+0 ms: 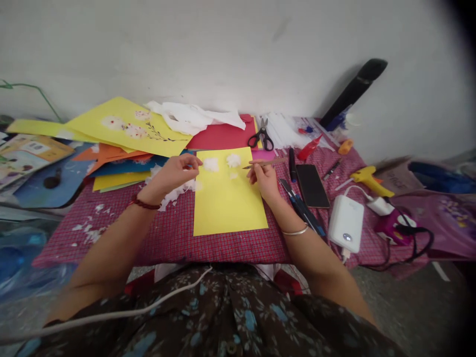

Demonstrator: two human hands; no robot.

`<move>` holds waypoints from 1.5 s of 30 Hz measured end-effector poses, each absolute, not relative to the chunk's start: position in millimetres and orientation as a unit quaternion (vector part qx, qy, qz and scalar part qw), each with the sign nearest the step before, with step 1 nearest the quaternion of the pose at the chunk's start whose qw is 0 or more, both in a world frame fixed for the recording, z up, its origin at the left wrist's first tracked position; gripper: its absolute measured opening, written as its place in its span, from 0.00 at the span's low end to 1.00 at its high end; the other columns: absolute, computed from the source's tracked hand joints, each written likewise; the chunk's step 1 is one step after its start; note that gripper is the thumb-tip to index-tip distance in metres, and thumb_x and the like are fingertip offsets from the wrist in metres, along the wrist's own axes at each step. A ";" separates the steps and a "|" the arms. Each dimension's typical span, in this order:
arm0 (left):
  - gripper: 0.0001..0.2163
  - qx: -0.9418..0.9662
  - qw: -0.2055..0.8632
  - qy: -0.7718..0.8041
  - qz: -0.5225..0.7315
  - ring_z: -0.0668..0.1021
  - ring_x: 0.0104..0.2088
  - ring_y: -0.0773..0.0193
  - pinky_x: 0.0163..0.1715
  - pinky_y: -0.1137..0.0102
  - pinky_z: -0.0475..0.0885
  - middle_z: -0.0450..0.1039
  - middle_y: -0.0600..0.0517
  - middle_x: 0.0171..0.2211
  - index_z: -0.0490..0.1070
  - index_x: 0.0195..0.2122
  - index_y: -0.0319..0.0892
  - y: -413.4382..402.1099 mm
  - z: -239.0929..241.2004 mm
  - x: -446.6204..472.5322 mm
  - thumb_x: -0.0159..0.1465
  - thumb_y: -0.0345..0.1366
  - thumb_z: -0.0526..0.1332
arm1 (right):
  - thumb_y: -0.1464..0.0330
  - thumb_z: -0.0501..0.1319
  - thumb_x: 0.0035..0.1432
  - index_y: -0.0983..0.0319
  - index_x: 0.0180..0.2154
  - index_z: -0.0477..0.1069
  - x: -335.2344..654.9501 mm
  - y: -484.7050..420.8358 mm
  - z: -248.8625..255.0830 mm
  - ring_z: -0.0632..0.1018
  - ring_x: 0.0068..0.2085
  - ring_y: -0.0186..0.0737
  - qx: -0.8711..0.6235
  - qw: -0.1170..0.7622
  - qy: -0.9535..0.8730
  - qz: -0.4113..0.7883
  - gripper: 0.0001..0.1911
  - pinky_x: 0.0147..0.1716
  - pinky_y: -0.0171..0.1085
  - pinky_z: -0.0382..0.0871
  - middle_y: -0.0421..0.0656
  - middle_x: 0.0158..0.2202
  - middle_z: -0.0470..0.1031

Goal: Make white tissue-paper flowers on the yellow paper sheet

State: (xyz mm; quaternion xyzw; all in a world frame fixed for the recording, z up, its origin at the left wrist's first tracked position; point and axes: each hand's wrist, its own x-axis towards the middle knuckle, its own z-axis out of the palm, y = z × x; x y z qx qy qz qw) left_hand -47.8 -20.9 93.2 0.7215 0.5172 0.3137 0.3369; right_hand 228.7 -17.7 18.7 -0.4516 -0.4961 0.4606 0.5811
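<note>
A yellow sheet of paper [230,208] lies in front of me with a white fluffy paper tuft [211,164] at its upper left. A second white tuft [233,160] sits near its top middle, with a smaller pale patch just below. My left hand [179,173] is at the sheet's left edge beside the first tuft, thumb and index finger drawn together; whatever they pinch is too small to make out. Between the fingers of my right hand [263,179] is a slim brown pencil [256,164], its dark tip pointing left over the sheet near the second tuft.
Black scissors [263,136] rest on coloured paper behind the sheet. A decorated yellow sheet [130,126] and white tissue [197,116] lie at back left. Rightward are a phone [312,186], a cutter [303,208], a white power bank [346,223] and a yellow glue gun [372,181].
</note>
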 end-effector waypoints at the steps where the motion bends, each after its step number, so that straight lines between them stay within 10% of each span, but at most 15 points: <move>1: 0.03 0.710 0.362 0.504 0.331 0.77 0.44 0.58 0.42 0.65 0.71 0.76 0.46 0.44 0.66 0.27 0.42 -22.2 96.0 -46.0 0.55 0.34 0.60 | 0.55 0.58 0.59 0.61 0.40 0.68 226.2 -20.7 20.0 0.68 0.17 0.28 -0.442 0.581 -0.502 0.464 0.16 0.18 0.30 0.61 0.34 0.21 0.71; 13: 0.19 0.876 0.154 0.455 0.052 0.75 0.50 0.52 0.52 0.61 0.67 0.75 0.41 0.47 0.76 0.45 0.38 -1.5 45.5 -53.5 0.54 0.27 0.55 | 0.53 0.58 0.60 0.61 0.38 0.70 208.1 -47.1 30.2 0.70 0.20 0.29 -0.419 0.482 -0.599 0.483 0.18 0.21 0.31 0.64 0.36 0.23 0.72; 23: 0.18 0.721 0.377 0.519 0.263 0.69 0.24 0.66 0.25 0.69 0.64 0.70 0.53 0.28 0.72 0.45 0.42 -23.6 74.5 -44.9 0.52 0.31 0.58 | 0.57 0.56 0.61 0.60 0.40 0.70 203.6 -50.3 27.3 0.70 0.21 0.30 -0.408 0.490 -0.601 0.482 0.14 0.22 0.32 0.64 0.36 0.24 0.72; 29: 0.14 0.607 0.533 0.454 0.376 0.72 0.27 0.68 0.30 0.70 0.67 0.67 0.55 0.28 0.71 0.40 0.42 -40.2 87.7 -12.7 0.50 0.32 0.62 | 0.58 0.61 0.58 0.58 0.36 0.67 197.1 -59.6 35.4 0.73 0.26 0.31 -0.406 0.484 -0.587 0.506 0.11 0.29 0.34 0.68 0.38 0.31 0.75; 45: 0.09 0.575 0.525 0.486 0.397 0.67 0.24 0.70 0.24 0.72 0.60 0.68 0.56 0.25 0.71 0.31 0.41 -60.0 64.0 5.9 0.50 0.37 0.66 | 0.65 0.63 0.52 0.58 0.31 0.63 190.9 -62.5 32.4 0.73 0.29 0.33 -0.389 0.488 -0.565 0.539 0.08 0.33 0.36 0.68 0.35 0.27 0.70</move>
